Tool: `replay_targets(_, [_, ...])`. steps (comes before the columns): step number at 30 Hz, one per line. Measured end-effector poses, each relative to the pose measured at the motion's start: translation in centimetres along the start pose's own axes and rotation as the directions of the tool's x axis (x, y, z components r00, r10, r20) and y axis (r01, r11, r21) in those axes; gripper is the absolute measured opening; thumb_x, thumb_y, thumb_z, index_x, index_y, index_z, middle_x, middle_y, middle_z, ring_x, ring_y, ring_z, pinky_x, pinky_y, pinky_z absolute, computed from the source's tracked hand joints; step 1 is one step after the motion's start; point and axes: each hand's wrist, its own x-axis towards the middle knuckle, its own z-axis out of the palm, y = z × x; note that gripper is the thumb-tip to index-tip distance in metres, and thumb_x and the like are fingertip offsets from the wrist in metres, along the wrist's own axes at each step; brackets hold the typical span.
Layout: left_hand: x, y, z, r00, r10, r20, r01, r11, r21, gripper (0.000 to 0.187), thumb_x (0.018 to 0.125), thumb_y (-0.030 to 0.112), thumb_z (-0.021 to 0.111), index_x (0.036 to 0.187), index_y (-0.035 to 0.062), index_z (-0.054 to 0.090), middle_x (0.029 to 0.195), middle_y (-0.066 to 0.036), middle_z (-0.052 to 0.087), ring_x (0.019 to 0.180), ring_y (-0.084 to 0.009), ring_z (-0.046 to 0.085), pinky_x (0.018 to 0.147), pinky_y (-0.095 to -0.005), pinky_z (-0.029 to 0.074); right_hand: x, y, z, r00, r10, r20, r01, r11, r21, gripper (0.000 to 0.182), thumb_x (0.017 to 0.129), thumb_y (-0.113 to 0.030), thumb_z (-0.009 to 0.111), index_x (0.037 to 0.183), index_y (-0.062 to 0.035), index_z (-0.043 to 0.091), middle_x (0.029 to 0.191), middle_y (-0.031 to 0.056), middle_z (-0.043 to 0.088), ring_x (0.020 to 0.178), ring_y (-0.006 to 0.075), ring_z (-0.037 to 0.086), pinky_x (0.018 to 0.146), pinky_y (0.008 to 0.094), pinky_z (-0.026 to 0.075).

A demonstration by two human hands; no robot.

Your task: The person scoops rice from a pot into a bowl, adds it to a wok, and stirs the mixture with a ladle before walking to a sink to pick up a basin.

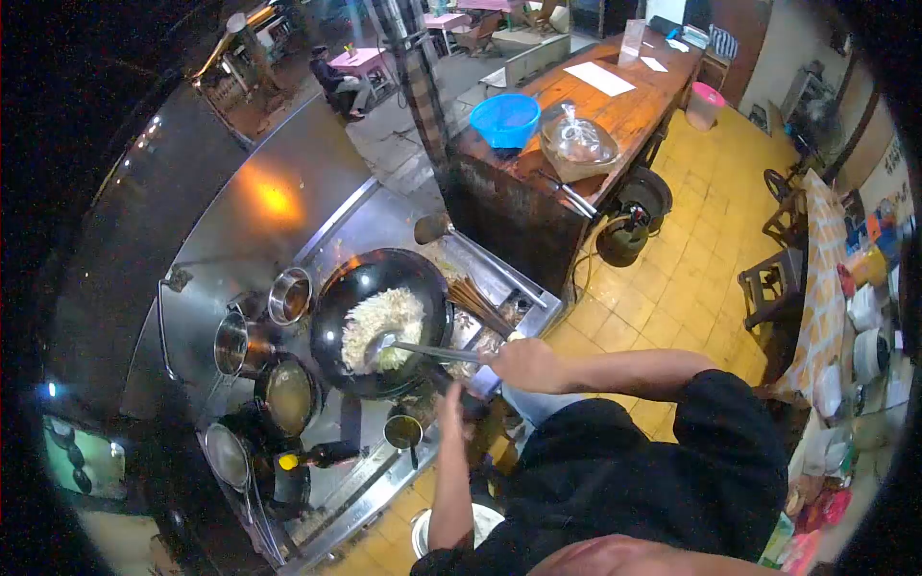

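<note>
Black shirt cloth (653,461) is closest, then the left hand (452,411) by the near rim of the wok (415,269); whether its fingers grip anything I cannot tell. Fingers of the right hand (528,366) are wrapped round a ladle (437,352), its head in white food (384,317) inside the wok, near the front edge of the steel counter (408,209). Beyond, a blue basin (505,121) stands at the near end of the wooden table (655,86).

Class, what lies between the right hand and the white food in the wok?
In the head view, a utensil's handle runs from the right hand over the wok to the food.
</note>
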Motion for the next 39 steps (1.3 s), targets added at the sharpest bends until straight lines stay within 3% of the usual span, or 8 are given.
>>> replay_targets(11, [-0.4,0.1,2.4,0.995,-0.005,-0.103,-0.016,0.978,-0.21,0.012,0.077,0.014,0.058,0.073,0.0039,0.052,0.062,-0.004,0.053,0.054,-0.016,0.054,0.05,-0.0291,0.045,2.9,3.1,1.1,0.996,0.015,0.093,-0.024,0.995,0.096,0.047,0.082,-0.01,0.044,0.128,-0.0055,0.038,0.073,0.0116,0.062,0.062,0.0265,0.063,0.048,0.0382,0.05])
replay_targets(13, [2.3,2.2,0.9,0.987,0.058,-0.152,-0.068,0.996,-0.061,0.014,0.078,0.014,0.058,0.071,0.0028,0.052,0.058,-0.006,0.052,0.05,-0.0162,0.053,0.048,-0.0286,0.044,3.1,4.3,0.7,0.991,-0.066,-0.113,0.073,0.995,0.063,0.017,0.08,-0.011,0.047,0.089,-0.001,0.058,0.064,0.0111,0.06,0.057,0.0243,0.062,0.045,0.0372,0.049])
replay_targets(16, [4.1,1.0,0.1,0.955,0.183,-0.234,-0.247,0.926,-0.286,0.018,0.078,0.013,0.06,0.068,0.0027,0.05,0.055,-0.005,0.052,0.048,-0.0153,0.052,0.046,-0.0273,0.043,4.4,4.7,3.0,1.0,-0.019,-0.008,0.019,1.0,-0.002,0.02,0.083,-0.011,0.046,0.096,-0.0019,0.057,0.061,0.0103,0.059,0.056,0.0265,0.062,0.046,0.0403,0.049])
replay_targets(21, [0.0,-1.8,3.7,0.994,-0.065,-0.087,0.034,0.947,-0.319,0.022,0.079,0.015,0.063,0.093,0.0037,0.052,0.058,-0.006,0.054,0.051,-0.0175,0.054,0.045,-0.0315,0.044,5.1,5.7,2.9,0.993,0.008,0.119,-0.008,1.0,0.001,0.045,0.084,-0.009,0.04,0.129,-0.0081,0.037,0.071,0.0153,0.062,0.062,0.0311,0.062,0.05,0.0421,0.05])
replay_targets(29, [2.7,-1.4,3.2,0.901,0.15,-0.407,-0.221,0.966,-0.134,0.032,0.081,0.032,0.058,0.068,0.0024,0.057,0.059,-0.005,0.056,0.049,-0.0159,0.052,0.049,-0.0288,0.043,8.1,11.7,4.0,0.988,-0.039,0.146,0.058,0.99,-0.127,0.037,0.076,-0.006,0.051,0.113,-0.0065,0.051,0.074,0.0149,0.06,0.063,0.0295,0.062,0.053,0.0372,0.051])
replay_targets(31, [2.0,-3.8,2.6,0.996,0.08,-0.025,-0.083,0.987,-0.137,0.033,0.082,0.031,0.059,0.066,0.0018,0.057,0.057,-0.007,0.056,0.049,-0.0146,0.053,0.045,-0.0308,0.042,8.1,12.6,1.9,0.999,-0.028,0.026,0.03,0.998,-0.055,0.046,0.075,-0.007,0.051,0.12,-0.0124,0.048,0.072,0.0185,0.058,0.066,0.0337,0.06,0.058,0.0421,0.05])
replay_targets(34, [7.7,-6.2,-0.1,0.892,0.426,-0.155,-0.443,0.89,-0.107,0.032,0.08,0.03,0.06,0.065,0.0016,0.057,0.058,-0.008,0.057,0.048,-0.0137,0.053,0.043,-0.03,0.041,7.2,12.8,-1.0,0.997,-0.04,-0.065,0.049,0.989,0.139,0.056,0.074,-0.005,0.056,0.127,-0.0145,0.043,0.073,0.0223,0.057,0.066,0.0405,0.056,0.059,0.0467,0.043])
replay_targets(39, [8.3,-2.5,-2.5,0.818,0.336,-0.467,-0.237,0.936,0.259,0.042,0.068,0.035,0.065,0.091,-0.0002,0.06,0.076,-0.015,0.062,0.07,-0.0269,0.06,0.065,-0.0383,0.046,10.2,9.9,5.5,0.953,-0.159,-0.257,0.274,0.814,0.512,0.05,0.087,-0.018,0.049,0.13,0.0009,0.033,0.084,0.0243,0.061,0.069,0.0398,0.058,0.065,0.0427,0.045])
